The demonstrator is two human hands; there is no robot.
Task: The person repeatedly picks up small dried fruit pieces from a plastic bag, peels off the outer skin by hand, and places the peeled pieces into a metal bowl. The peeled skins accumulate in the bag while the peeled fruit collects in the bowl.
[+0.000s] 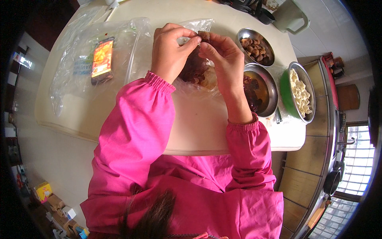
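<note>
Between the fingertips of my left hand (176, 49) and my right hand (225, 58) is a small brown dried fruit (204, 35), held up over the table. Below and behind it lies an open clear plastic bag (203, 24) with dark brown pieces (192, 70) in it, partly hidden by my hands. Right of my right hand stands a steel bowl of brown dried fruit (254, 50). Nearer to me, a second steel bowl (272, 89) holds dark red pieces in amber liquid, partly covered by my right forearm. A green bowl (286, 95) with pale cream-coloured pieces (300, 92) stands farther right.
On the left, a phone (102, 61) with a lit screen lies on a large clear plastic bag (122, 38) bearing writing. A pale green jug (289, 16) and a black pan (265, 17) stand at the back right. The table's front edge (197, 153) runs close before me.
</note>
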